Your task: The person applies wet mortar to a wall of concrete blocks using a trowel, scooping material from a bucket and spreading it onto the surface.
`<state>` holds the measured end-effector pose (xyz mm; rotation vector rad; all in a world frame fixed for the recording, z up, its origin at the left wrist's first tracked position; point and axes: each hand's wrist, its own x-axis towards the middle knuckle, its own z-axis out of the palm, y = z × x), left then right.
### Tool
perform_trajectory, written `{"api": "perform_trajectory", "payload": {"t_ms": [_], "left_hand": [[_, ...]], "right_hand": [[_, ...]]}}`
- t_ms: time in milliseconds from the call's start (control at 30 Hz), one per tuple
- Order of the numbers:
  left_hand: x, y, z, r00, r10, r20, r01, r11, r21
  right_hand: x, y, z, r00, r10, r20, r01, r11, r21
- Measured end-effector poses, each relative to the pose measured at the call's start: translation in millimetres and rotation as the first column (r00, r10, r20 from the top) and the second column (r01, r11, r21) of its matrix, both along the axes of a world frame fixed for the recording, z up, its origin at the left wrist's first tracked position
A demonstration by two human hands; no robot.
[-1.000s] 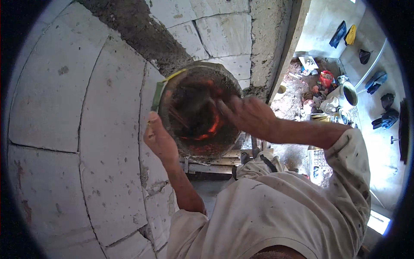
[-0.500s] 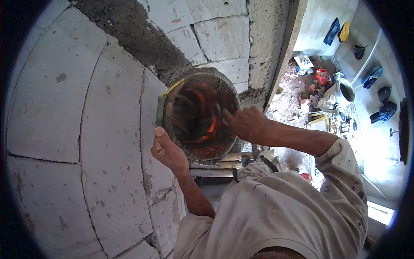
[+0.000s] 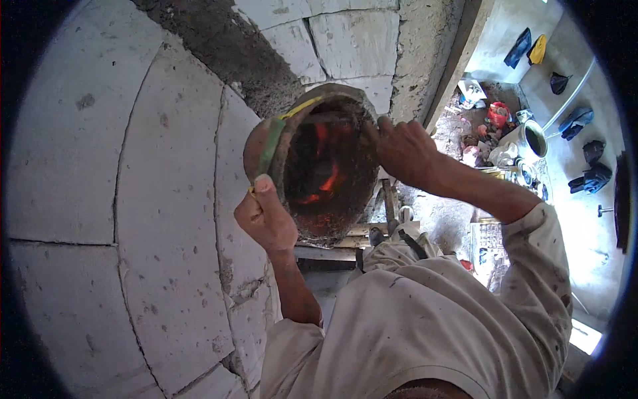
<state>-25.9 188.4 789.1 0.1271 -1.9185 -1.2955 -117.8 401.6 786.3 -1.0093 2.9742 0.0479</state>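
Both hands (image 3: 266, 216) (image 3: 405, 149) grip mortar-caked orange bucket (image 3: 319, 166).

Right hand's (image 3: 405, 149) fingertips inside pan (image 3: 319, 166)

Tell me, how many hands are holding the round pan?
2. The left hand grips the lower left rim of the pan; the right hand holds its upper right rim.
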Motion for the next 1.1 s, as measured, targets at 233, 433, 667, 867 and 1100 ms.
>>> {"api": "perform_trajectory", "payload": {"t_ms": [233, 433, 667, 867, 1100], "left_hand": [[-2, 22, 22, 0.994, -0.103, 0.030, 0.105, 0.993, -0.062], [-7, 12, -5, 0.973, -0.113, 0.200, 0.103, 0.993, 0.058], [7, -23, -60, 0.950, 0.116, 0.289, -0.197, 0.942, 0.271], [50, -35, -49, 0.944, 0.262, 0.199, -0.324, 0.637, 0.700], [83, -57, -45, 0.849, 0.363, 0.384, -0.528, 0.549, 0.648]], "right_hand": [[-23, 38, -62, 0.865, 0.333, 0.375, -0.272, 0.940, -0.209], [16, 19, -79, 0.175, 0.146, 0.974, 0.273, 0.943, -0.190], [40, 11, -110, 0.007, 0.431, 0.902, 0.261, 0.870, -0.418], [21, 16, -37, 0.402, 0.353, 0.845, -0.017, 0.925, -0.379], [-22, 7, 1, 0.626, 0.570, 0.532, -0.470, 0.820, -0.326]]}}
